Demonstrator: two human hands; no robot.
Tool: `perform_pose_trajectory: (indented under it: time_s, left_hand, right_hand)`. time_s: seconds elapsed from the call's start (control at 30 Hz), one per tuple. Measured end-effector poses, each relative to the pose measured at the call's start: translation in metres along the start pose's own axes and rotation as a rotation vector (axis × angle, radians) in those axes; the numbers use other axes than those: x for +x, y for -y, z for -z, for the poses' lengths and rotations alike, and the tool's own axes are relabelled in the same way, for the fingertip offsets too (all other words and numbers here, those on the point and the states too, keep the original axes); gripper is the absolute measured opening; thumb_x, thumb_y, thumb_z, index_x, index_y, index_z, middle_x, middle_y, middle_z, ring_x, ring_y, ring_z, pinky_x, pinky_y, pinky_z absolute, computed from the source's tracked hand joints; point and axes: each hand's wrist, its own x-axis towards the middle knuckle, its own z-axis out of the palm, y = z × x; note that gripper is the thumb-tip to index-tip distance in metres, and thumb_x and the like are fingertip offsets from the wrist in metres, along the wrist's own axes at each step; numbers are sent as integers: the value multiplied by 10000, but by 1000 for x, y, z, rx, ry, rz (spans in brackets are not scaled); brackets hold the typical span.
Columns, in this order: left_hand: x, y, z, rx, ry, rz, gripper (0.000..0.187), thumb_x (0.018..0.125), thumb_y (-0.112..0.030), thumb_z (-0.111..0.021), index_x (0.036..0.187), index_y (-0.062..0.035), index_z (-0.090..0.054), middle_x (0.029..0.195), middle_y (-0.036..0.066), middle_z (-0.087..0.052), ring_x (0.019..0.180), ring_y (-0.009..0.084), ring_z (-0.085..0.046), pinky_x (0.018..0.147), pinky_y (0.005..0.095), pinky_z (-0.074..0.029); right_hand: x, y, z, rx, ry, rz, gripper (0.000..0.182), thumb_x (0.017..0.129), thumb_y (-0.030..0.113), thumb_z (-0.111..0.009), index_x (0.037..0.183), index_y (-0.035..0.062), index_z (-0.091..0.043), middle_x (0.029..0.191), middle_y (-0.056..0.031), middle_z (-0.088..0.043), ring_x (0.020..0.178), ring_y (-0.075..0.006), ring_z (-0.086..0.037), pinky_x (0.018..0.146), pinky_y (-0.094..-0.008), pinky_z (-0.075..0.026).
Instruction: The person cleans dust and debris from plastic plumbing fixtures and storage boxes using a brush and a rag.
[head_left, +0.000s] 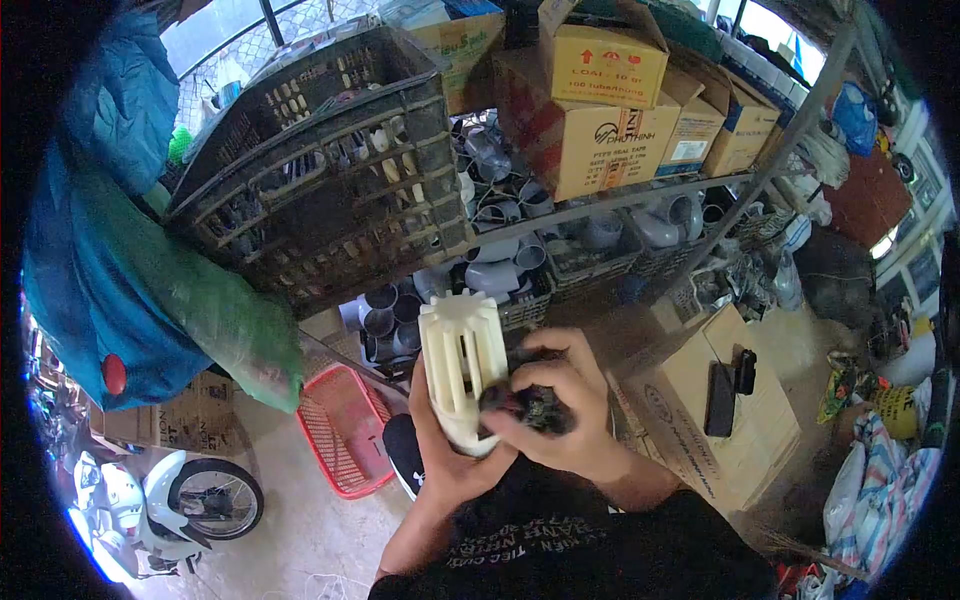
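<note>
Left hand (440, 455) wraps the cream slotted plastic fitting (462, 370) from below, held upright at chest height; right hand (560, 415) pinches a small dark part (525, 405) against its lower side. The part looks only partly seated, so joining seems unfinished. Fingers hide the contact point; the shelf (600, 205) of grey pipe elbows (500, 270) behind is blurry.

Dark plastic crate (330, 160) tilted on shelf w/ grey pipe fittings (500, 265) beside & below. Cardboard boxes (600, 110) up top. Red basket (345, 430) on floor, scooter (165, 505) lower left, phone (720, 398) on box.
</note>
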Motion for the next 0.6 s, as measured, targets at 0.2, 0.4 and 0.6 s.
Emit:
perform_pose_trajectory:
  time_s: [0.2,0.4,0.6]
  left_hand:
    - [-2,-2,-2,-5,-19,10,994,678,-92,-752,1411,66,-100,1347,225,-354,1237,292,-427,1027,389,-344]
    - [12,-20,-4,348,-31,-82,972,683,-117,-756,1397,83,-127,1212,265,-503,1105,325,-558,925,395,-451]
    - [8,-9,1,420,-31,28,967,650,-107,-738,1405,65,-160,1161,284,-492,1012,414,-562,820,450,-489]
  right_hand:
    - [4,4,0,148,-151,-74,232,694,-52,-735,857,14,-583,972,-183,-606,815,-222,-619,696,-286,-498]
    - [11,4,5,-8,-46,-12,170,730,-23,-713,868,-1,-616,880,-156,-629,755,-239,-640,666,-306,-505]
    - [4,-6,1,5,31,-153,170,723,32,-719,867,17,-631,866,-119,-616,748,-236,-634,666,-302,-499]
